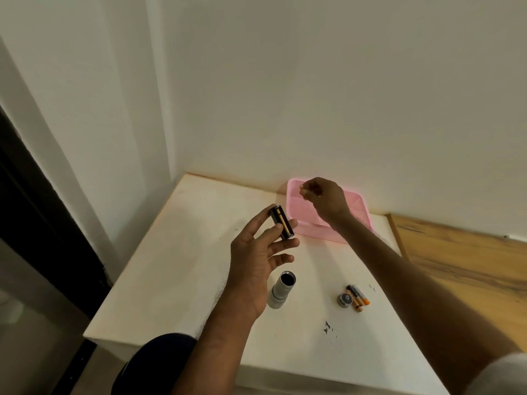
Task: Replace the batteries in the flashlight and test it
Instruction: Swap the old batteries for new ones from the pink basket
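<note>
My left hand (258, 252) holds a black battery holder (282, 222) between thumb and fingers above the white table (176, 252). My right hand (325, 199) hovers over the pink basket (360, 208) with its fingers pinched together; what is in them is too small to tell. The silver flashlight body (282, 292) lies on the table just below my left hand, its open end facing up. The round tail cap (346, 299) sits to the right, next to a few orange-and-black batteries (358, 297).
The pink basket stands against the wall at the table's back edge. A wooden surface (467, 260) adjoins the table on the right. Small dark specks (328, 327) lie near the front. A dark doorway (34, 209) is on the left.
</note>
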